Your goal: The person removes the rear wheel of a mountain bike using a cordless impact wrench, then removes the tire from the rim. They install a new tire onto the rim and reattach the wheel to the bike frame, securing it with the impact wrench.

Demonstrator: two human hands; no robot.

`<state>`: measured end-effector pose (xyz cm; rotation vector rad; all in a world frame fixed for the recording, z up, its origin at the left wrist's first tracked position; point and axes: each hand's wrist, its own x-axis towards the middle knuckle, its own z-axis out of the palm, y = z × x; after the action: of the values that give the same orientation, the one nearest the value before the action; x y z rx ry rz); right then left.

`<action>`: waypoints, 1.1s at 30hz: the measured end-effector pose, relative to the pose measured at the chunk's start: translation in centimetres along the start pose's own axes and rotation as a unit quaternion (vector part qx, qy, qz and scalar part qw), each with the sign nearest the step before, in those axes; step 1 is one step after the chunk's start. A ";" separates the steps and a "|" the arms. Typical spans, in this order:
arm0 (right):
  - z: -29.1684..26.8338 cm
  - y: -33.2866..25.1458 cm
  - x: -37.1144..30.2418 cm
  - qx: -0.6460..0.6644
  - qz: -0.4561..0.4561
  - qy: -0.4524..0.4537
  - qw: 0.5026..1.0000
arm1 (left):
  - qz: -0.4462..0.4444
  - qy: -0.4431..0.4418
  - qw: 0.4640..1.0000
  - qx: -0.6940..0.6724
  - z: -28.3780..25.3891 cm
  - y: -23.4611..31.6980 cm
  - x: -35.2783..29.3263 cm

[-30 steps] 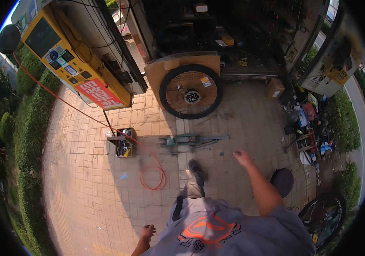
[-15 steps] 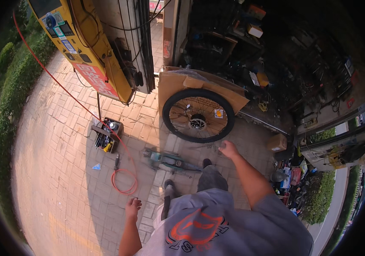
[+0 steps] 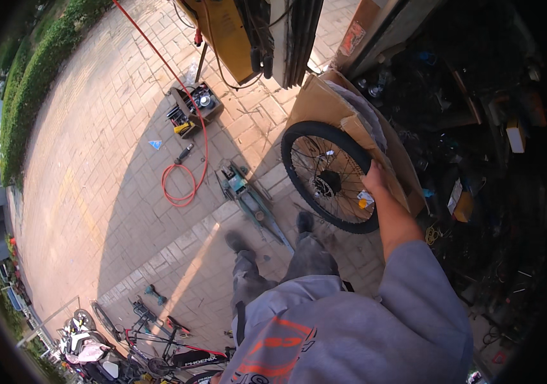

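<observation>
A bicycle wheel [image 3: 327, 183] with a black tyre, thin spokes and a disc rotor at its hub leans against a large piece of cardboard [image 3: 326, 102]. My right hand [image 3: 374, 177] is closed round the tyre at the wheel's right side, beside the cardboard; its fingertips are partly hidden. A yellow-orange tag [image 3: 365, 200] shows among the spokes below that hand. My left hand is out of sight. Between my feet and the wheel lies a long greenish floor jack [image 3: 251, 200] on the paving.
An open toolbox [image 3: 204, 114] full of tools stands far left of the wheel. Near it lie a red air hose [image 3: 177, 203] and a dark hand tool [image 3: 184, 153]. A bicycle [image 3: 170, 356] and a parked motorbike [image 3: 87, 344] are at lower left. Dark, cluttered shop space fills the right.
My right hand has moved from open air onto the tyre and closed on it. My left hand has left the view. The whole view has turned, bringing the bicycle into sight.
</observation>
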<state>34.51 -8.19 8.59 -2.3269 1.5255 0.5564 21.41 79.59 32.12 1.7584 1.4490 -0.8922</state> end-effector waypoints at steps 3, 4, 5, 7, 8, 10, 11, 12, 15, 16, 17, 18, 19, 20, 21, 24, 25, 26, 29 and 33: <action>-0.7 -0.4 1.7 0.046 0.033 0.000 0.998 | -0.010 -0.026 1.000 -0.001 3.9 -5.5 -5.1; -1.0 -0.5 2.0 0.044 0.046 -0.001 0.998 | -0.005 -0.031 0.999 -0.004 4.5 -6.2 -6.1; -1.4 -0.8 2.2 0.043 0.055 -0.002 0.998 | 0.006 -0.035 0.999 -0.009 4.8 -6.6 -6.9; -2.1 -1.5 1.2 0.013 0.047 -0.016 0.999 | 0.026 -0.036 0.999 -0.023 5.1 -7.1 -8.3; -2.9 -2.6 -0.1 -0.015 0.029 -0.023 0.999 | 0.032 -0.033 0.998 -0.031 5.3 -7.5 -8.8; -2.9 -3.4 -2.1 0.001 -0.039 -0.087 0.995 | 0.013 -0.004 0.999 -0.030 5.7 -8.5 -9.9; -1.6 -2.1 -2.3 0.030 -0.062 -0.109 0.992 | -0.002 0.009 1.000 -0.015 6.1 -8.0 -9.5; -0.1 -2.0 -3.7 0.042 -0.098 -0.096 0.990 | -0.007 0.014 1.000 -0.009 6.1 -8.2 -10.0; 2.3 -2.3 -7.3 0.166 -0.139 -0.135 0.967 | -0.014 0.022 1.000 0.010 7.2 -8.4 -11.7; 2.7 -2.3 -7.9 0.235 -0.143 -0.164 0.947 | -0.010 0.024 0.999 0.019 7.2 -8.7 -12.2; 3.1 -2.3 -8.4 0.302 -0.145 -0.194 0.922 | -0.007 0.027 0.999 0.027 7.2 -9.4 -12.6; 3.0 -2.6 -8.9 0.366 -0.147 -0.222 0.892 | 0.003 0.028 1.000 -0.007 7.3 -10.4 -12.8; 4.0 -2.7 -9.1 0.384 -0.158 -0.239 0.878 | 0.007 0.025 1.000 -0.016 7.2 -11.3 -13.1; 5.1 -3.0 -9.2 0.401 -0.168 -0.257 0.863 | 0.011 0.021 0.999 -0.025 7.1 -12.3 -13.3; 5.9 -3.3 -9.2 0.417 -0.179 -0.273 0.848 | 0.016 0.016 0.999 -0.036 7.2 -13.2 -13.3; 5.3 -5.4 -8.6 0.401 -0.125 -0.317 0.850 | 0.020 0.017 0.999 0.020 9.6 -11.8 -14.9; 4.9 -6.1 -9.4 0.385 -0.132 -0.314 0.858 | 0.032 0.010 0.998 0.057 10.2 -11.1 -15.5; 4.2 -7.3 -9.9 0.373 -0.146 -0.308 0.863 | -0.005 0.017 0.999 0.027 10.9 -10.3 -15.9; 2.6 -8.6 -14.2 0.356 -0.159 -0.301 0.870 | -0.011 0.010 1.000 -0.013 9.6 -14.3 -12.8; -9.2 -12.0 -23.4 0.311 -0.190 -0.311 0.878 | -0.044 -0.060 0.996 -0.049 10.2 -15.2 -6.9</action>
<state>38.58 11.13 28.24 -1.6436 0.7593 0.5313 4.53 69.65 31.26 1.5535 1.4766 -0.9400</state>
